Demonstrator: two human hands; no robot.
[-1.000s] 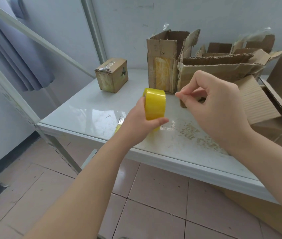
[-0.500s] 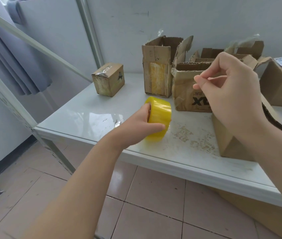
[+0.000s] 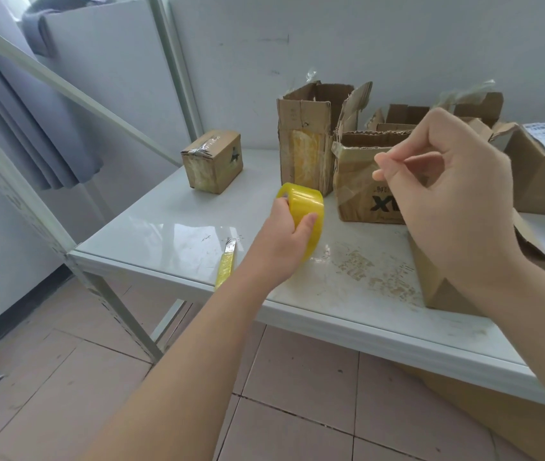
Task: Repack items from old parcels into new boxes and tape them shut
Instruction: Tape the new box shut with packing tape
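Within the last second the right hand had drawn up and away from the tape roll. Its thumb and forefinger were pressed tip to tip, well apart from the roll, above the brown box at the near right of the desk. The left hand gripped the roll, tilted, low over the desk near the printed box. No strip showed between the roll and the pinched fingertips, so whether they held a tape end could not be told. If they did, a length was being pulled for sealing. If not, the end had yet to be found. The small taped box stood far left, and the boxes behind stood open.
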